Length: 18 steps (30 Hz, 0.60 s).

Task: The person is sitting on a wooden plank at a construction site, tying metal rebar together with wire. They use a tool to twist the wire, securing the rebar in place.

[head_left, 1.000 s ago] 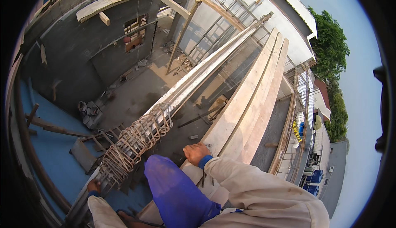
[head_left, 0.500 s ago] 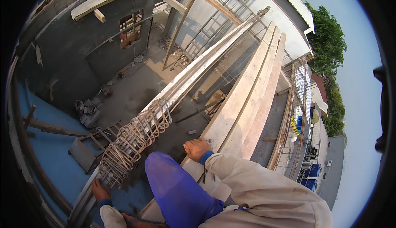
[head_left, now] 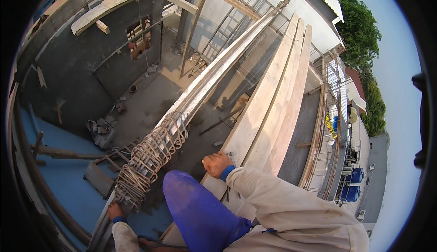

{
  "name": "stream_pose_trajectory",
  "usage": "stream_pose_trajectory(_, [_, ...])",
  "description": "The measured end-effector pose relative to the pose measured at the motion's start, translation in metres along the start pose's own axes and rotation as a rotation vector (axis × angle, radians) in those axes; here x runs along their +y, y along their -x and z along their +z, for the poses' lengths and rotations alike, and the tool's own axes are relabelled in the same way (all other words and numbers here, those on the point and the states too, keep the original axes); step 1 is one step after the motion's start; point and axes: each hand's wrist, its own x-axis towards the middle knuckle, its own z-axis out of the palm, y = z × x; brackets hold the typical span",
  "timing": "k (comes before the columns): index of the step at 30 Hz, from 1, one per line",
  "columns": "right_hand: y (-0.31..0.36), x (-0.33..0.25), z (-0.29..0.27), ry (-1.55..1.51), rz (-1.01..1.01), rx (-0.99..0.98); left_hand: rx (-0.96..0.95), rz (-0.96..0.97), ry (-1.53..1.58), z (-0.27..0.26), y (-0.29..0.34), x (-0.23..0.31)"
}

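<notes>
The left hand [head_left: 116, 211] has shifted to the lower end of the rings [head_left: 148, 156], bunched along the beam [head_left: 214, 77], bringing them within reach; its fingers [head_left: 113, 205] curl, their hold unclear. The right hand [head_left: 217, 165] stays loosely curled on the planks [head_left: 261, 98], grip unclear too. Below spreads grey floor [head_left: 145, 101], beside a dark wall [head_left: 68, 60].

Head-worn fisheye view, aimed steeply downward.
From above the person's knee [head_left: 180, 186], it sees the left hand [head_left: 115, 210] and right hand [head_left: 217, 164] near, the floor [head_left: 148, 101] well below, and a tree [head_left: 357, 28] far off at right.
</notes>
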Motion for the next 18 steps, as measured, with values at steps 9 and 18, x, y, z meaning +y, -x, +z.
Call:
stream_pose_trajectory(9, [0.001,0.002,0.002,0.015,-0.003,0.008,-0.134,-0.008,-0.023,-0.012,-0.005,0.004])
stream_pose_trajectory(18, [-0.002,-0.002,0.005,0.02,0.037,-0.087,-0.048,-0.05,0.005,-0.005,0.017,0.008])
